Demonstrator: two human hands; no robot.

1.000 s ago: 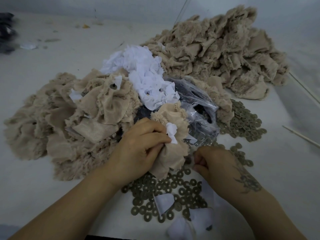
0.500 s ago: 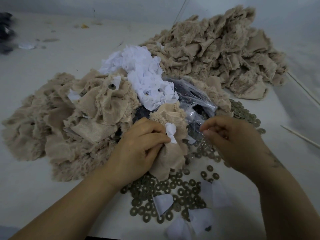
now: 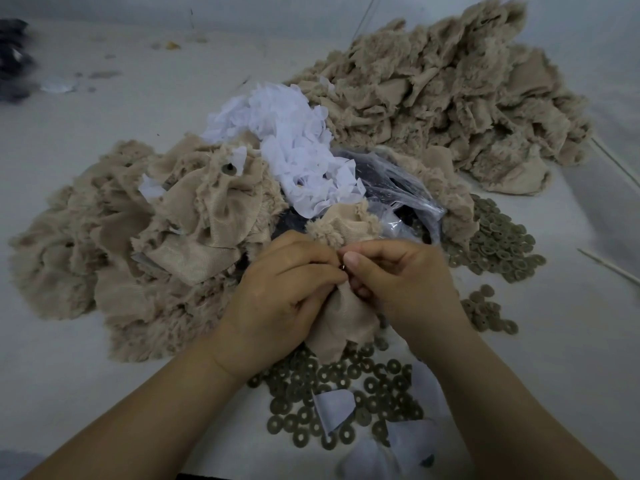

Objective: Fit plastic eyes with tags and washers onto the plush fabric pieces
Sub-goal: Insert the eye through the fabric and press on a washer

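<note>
One head-worn wide-angle view looks forward and down, close over the desk [image 3: 571, 358], hands [image 3: 346, 282] just below centre.

Pale grey table [image 3: 86, 174] under dim, flat light

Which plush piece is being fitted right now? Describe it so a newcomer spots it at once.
Start at the big beige heap of plush on the left of the table, then look to its near right edge, just above the scattered washers. The plush piece there is pinched between the left hand and right hand. Unlike the heaped ones, it alone is held.
</note>
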